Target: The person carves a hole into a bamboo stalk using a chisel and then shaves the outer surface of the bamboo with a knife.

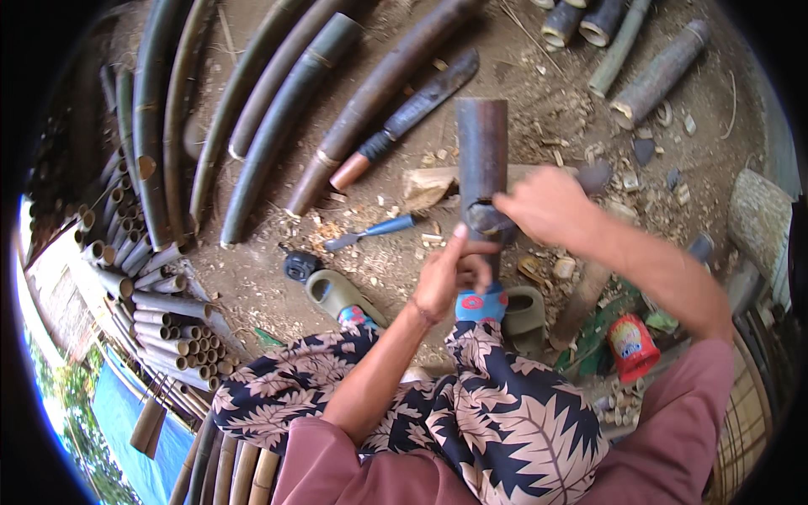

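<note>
A dark bamboo tube (483, 147) points away from me in front of my legs, with a notch or joint near its lower part. My left hand (450, 273) is at the near end of the tube, thumb against its side and fingers curled beneath. My right hand (545, 206) is closed and slightly blurred beside the notch, its fingertips at the tube's right edge. Whatever it grips is hidden. A blurred dark shape shows just beyond that fist. Left of the tube, a blue-handled chisel (379, 229) lies on the ground.
A large knife (412, 114) lies among long bamboo poles (290, 126) at the far left. Cut tubes (661, 76) lie at the far right. Stacked bamboo (172, 337) fills the left side. A tape measure (299, 265), sandals (341, 295) and a red packet (631, 347) surround my feet.
</note>
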{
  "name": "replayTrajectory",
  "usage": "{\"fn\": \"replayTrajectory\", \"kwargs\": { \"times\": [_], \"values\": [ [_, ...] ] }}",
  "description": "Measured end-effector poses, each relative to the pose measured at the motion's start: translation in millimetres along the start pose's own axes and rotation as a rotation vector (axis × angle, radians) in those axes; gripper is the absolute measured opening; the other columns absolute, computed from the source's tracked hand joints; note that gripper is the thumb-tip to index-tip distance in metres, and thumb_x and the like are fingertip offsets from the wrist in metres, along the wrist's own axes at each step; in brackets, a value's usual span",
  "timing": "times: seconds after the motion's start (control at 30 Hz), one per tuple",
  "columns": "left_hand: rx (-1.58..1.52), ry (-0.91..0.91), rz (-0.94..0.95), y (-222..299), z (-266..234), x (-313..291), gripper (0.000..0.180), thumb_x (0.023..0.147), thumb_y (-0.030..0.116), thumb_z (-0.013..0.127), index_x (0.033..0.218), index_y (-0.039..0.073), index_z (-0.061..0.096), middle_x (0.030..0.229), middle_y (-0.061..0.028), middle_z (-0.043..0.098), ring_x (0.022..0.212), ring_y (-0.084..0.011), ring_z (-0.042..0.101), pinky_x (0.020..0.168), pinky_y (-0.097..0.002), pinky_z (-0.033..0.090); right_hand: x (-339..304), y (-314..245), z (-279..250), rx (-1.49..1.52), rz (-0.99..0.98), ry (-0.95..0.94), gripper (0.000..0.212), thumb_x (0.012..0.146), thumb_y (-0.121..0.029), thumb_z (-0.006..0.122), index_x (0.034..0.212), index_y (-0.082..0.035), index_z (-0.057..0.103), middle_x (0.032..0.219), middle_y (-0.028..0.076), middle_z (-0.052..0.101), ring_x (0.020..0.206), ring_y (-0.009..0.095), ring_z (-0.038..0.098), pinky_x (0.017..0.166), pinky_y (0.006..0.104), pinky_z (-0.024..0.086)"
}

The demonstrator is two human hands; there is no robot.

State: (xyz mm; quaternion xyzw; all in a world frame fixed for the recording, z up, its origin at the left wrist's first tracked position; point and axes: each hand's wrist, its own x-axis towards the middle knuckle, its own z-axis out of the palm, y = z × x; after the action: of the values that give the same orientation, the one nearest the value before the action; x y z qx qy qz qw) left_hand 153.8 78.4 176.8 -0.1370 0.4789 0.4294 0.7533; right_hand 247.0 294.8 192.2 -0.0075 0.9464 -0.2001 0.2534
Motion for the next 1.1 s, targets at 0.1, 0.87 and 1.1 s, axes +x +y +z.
{"fn": "replayTrajectory", "kwargs": {
  "times": [0.1, 0.87, 1.1],
  "values": [
    [0.874, 0.603, 0.601, 28, -68, 6, 0.038, 0.093, 0.027, 0.064, 0.118, -0.002, 0.061, 0.086, -0.0124, 0.066, 0.075, -0.0230, 0.064, 0.074, -0.0328, 0.053, -62, -14, 9, 0.451, 0.143, -0.122, 0.024, 0.078, -0.018, 0.066, 0.098, -0.007, 0.067, 0.070, 0.014, 0.066, 0.070, 0.035, 0.068, 0.061, 0.0460, 0.051],
    [1.728, 1.053, 0.658, 243, -232, -15, 0.074, 0.057, 0.039, 0.078, 0.120, 0.005, 0.058, 0.120, -0.0217, 0.057, 0.115, -0.0350, 0.055, 0.101, -0.0422, 0.042, -254, -52, 259, 0.385, 1.380, 1.075, 0.048, 0.084, 0.001, 0.059, 0.132, -0.002, 0.051, 0.121, 0.017, 0.052, 0.107, 0.031, 0.055, 0.093, 0.0389, 0.045],
    [0.458, -0.321, 0.602, 251, -71, -94, 0.067, 0.086, 0.046, 0.056, 0.132, -0.003, 0.052, 0.113, -0.0218, 0.065, 0.099, -0.0305, 0.066, 0.094, -0.0384, 0.050, -145, -192, 151, 1.059, 0.923, 1.111, 0.053, 0.084, -0.009, 0.065, 0.134, -0.001, 0.050, 0.111, 0.010, 0.059, 0.095, 0.019, 0.060, 0.085, 0.0321, 0.050]
  ]
}}
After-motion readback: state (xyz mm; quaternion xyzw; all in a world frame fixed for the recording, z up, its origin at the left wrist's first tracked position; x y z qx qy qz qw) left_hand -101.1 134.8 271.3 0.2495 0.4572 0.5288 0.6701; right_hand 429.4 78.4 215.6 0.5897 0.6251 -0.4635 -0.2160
